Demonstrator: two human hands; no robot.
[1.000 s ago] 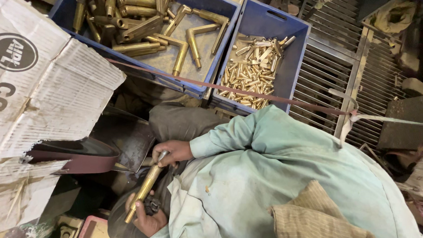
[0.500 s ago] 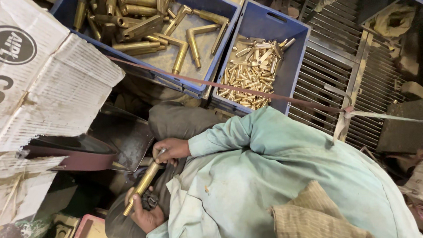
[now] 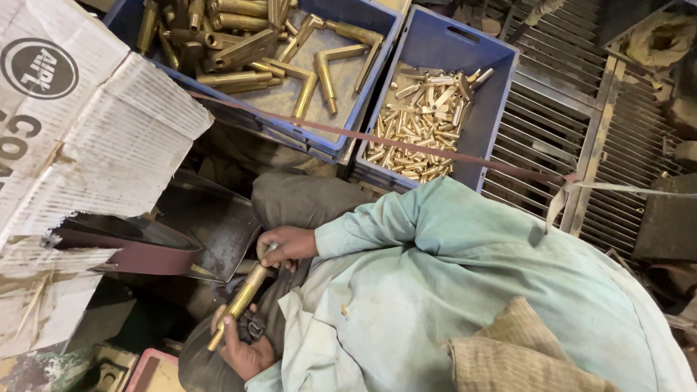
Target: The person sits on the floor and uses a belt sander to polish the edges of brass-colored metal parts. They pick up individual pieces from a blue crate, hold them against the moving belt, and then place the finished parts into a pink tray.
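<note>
1. I see a long brass tube, round and dull-polished with a gold sheen, held slantwise across the lap, its upper end toward the top right and its lower end pointing down to the left.
2. The hands belong to the person in the pale green shirt, whose cloth looks soft, creased and dusty. Which hand is left and which is right I cannot tell for certain from this angle; I take the upper one as the right hand and the lower one as the left hand.
3. The right hand's fingers are curled and closed on the tube's upper end, wrist bent inward.
4. The left hand cups the lower part of the tube from beneath, palm up, fingers wrapped loosely about it.
5. Just to the left of the tube runs a dark reddish abrasive belt, smooth and matte, over a grimy metal housing.
6. Above stand two blue plastic crates: the larger crate holds bent brass pipes and thick tubes, the smaller crate a heap of short brass pieces.
7. Torn corrugated cardboard, white-faced and frayed, lies on the left.
8. A ribbed metal grate lies to the right.
</note>
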